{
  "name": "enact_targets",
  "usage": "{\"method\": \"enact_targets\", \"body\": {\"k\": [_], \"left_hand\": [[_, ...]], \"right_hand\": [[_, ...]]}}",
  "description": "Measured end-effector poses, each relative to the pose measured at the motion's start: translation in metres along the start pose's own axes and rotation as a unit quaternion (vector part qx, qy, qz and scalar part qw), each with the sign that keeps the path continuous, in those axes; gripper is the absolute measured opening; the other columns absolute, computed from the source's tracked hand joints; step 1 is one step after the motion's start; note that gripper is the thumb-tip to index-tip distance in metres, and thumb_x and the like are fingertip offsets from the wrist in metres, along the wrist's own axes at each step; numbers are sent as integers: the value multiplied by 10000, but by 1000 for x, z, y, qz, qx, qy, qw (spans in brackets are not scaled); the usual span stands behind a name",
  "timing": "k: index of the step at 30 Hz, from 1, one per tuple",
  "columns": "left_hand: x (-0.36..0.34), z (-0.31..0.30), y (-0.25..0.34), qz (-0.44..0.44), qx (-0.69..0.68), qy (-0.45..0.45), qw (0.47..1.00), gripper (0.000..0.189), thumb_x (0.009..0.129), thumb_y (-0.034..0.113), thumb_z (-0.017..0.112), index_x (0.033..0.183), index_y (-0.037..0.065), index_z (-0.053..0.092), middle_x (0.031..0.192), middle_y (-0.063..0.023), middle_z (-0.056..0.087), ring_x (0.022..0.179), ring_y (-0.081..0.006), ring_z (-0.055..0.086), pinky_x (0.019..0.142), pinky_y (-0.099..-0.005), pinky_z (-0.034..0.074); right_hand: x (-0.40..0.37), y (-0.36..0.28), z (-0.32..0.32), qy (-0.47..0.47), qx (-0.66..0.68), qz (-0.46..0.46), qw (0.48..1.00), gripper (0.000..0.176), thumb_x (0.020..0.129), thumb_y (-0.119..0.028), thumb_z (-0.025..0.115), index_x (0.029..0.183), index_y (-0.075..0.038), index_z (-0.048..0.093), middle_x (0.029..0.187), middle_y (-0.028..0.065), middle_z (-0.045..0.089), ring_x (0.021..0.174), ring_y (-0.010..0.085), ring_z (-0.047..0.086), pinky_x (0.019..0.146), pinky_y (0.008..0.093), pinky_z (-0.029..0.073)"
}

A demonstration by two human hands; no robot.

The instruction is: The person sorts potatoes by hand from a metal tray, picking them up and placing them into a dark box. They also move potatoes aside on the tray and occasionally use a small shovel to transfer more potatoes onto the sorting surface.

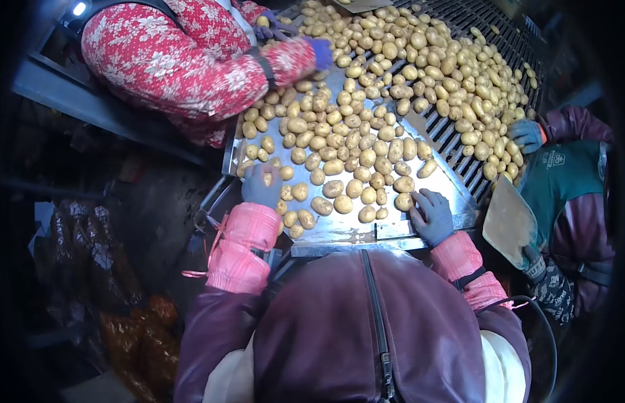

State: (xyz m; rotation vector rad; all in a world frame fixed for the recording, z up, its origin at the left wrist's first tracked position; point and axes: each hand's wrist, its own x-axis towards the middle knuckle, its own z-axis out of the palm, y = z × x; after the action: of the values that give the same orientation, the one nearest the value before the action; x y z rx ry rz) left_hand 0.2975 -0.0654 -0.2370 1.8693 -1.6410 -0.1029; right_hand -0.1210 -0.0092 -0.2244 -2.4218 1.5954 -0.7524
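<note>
Potatoes (353, 141): small, yellow, heaped over a metal sorting table (353, 232) and the slatted conveyor (453, 144) beyond it.
Left hand (262, 185): gloved, curled over potatoes at the table's left edge; grip cannot be told.
Right hand (433, 216): gloved, fingers spread and released, tips touching a potato (404, 201) at the near right.
Co-worker's floral sleeve (185, 60): far left, across the pile.

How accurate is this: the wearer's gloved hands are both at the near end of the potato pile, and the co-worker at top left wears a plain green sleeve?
One detail is wrong: in the head view the co-worker's sleeve is red with white flowers, not plain green. The gloved left hand and right hand are at the near end of the potato pile.
</note>
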Motion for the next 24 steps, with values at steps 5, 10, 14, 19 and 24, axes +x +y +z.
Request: {"method": "enact_targets", "body": {"k": [5, 10, 14, 19, 24], "left_hand": [[-25, 18, 112, 256, 40, -191, 947, 166, 848, 137, 580, 1004, 121, 636, 1000, -128, 610, 831, -327, 625, 714, -451, 511], [-53, 25, 126, 384, 127, -246, 881, 339, 870, 105, 536, 1194, 180, 603, 1218, -111, 545, 963, -295, 614, 720, -444, 520], [-38, -1, 102, 271, 157, -273, 910, 326, 880, 125, 543, 1183, 215, 622, 1258, -109, 518, 996, -330, 612, 768, -463, 542], [-25, -11, 60, 184, 178, -317, 913, 410, 821, 156, 629, 1227, 211, 599, 1277, -116, 515, 971, -334, 616, 769, -467, 534], [-55, -27, 56, 182, 73, -183, 963, 422, 793, 168, 675, 1212, 188, 625, 1158, -101, 587, 916, -323, 623, 736, -465, 523]], "right_hand": [[-1, 0, 1, -3, -18, 1, 1000, 335, 825, -184, 676, 1133, -62, 628, 1087, 115, 624, 1009, 316, 579, 863, 430, 447], [-3, 1, 2, -3, -19, 9, 1000, 315, 822, -198, 672, 1110, -78, 630, 1057, 104, 628, 979, 320, 588, 857, 438, 452], [3, -6, 7, 13, 13, 5, 1000, 330, 812, -221, 663, 1112, -89, 631, 1063, 108, 623, 965, 329, 596, 848, 453, 462], [57, -7, -4, -26, -20, 24, 999, 528, 812, -331, 672, 1272, -86, 582, 1229, 210, 577, 1107, 408, 563, 917, 475, 468], [110, 65, 44, 12, -150, 24, 988, 479, 811, -315, 623, 1265, -169, 579, 1119, 172, 600, 1020, 379, 577, 853, 509, 459]]}}
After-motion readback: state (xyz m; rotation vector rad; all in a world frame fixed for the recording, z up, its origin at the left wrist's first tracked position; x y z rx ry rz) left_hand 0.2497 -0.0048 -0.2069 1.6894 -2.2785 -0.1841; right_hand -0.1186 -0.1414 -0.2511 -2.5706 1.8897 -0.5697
